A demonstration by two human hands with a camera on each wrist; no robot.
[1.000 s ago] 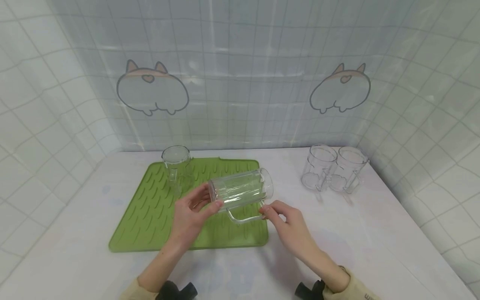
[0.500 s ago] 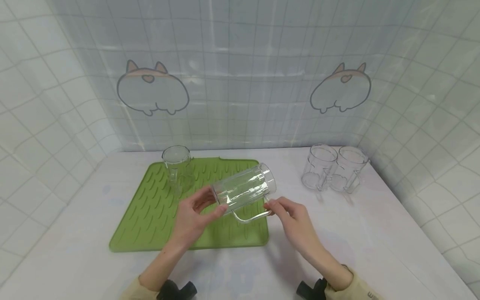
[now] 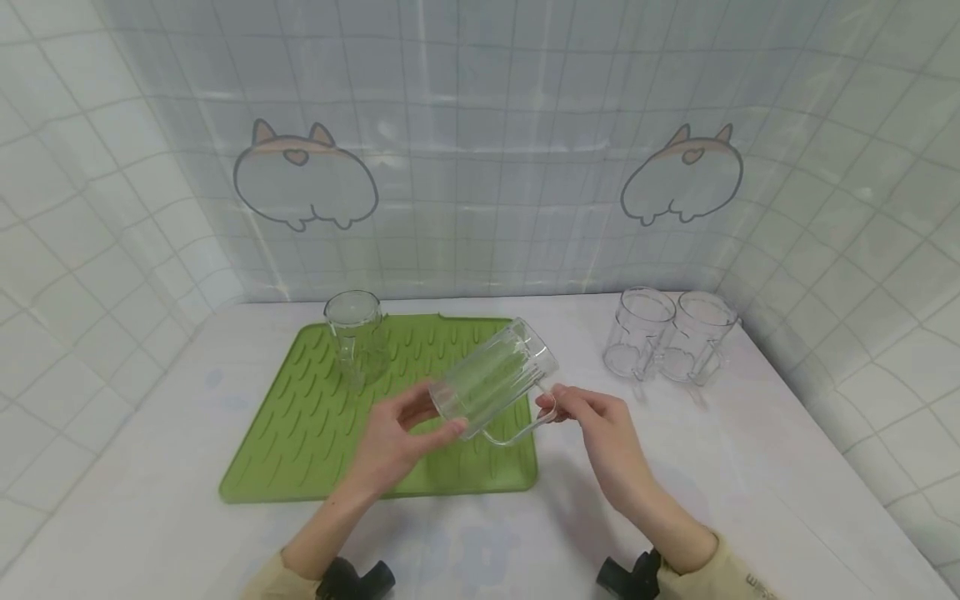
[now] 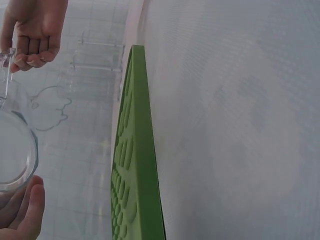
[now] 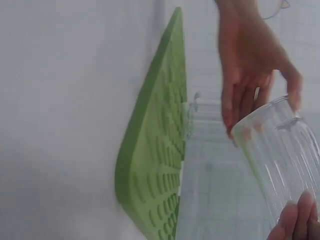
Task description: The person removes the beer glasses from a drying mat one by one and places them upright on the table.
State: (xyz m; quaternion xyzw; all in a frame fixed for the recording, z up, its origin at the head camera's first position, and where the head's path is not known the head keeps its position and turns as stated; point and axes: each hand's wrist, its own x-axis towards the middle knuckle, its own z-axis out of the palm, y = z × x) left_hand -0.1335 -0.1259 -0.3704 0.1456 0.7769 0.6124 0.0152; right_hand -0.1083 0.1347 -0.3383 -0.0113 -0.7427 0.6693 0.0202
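While the left hand (image 3: 393, 437) curves thumb and fingers round one end of the held mug (image 3: 493, 379), the right hand (image 3: 600, 425) pinches its handle (image 3: 516, 439), and the clear glass slants above the right part of the green mat (image 3: 300, 450). Another mug (image 3: 356, 333) stands upright on the mat's back left part. Two more mugs (image 3: 637, 329) stand close together on the tabletop (image 3: 712, 467), right of the mat; a tile-patterned backdrop (image 3: 480, 167) rises behind it. Compared with a second ago, the held mug slants more steeply and both hands sit slightly farther right.
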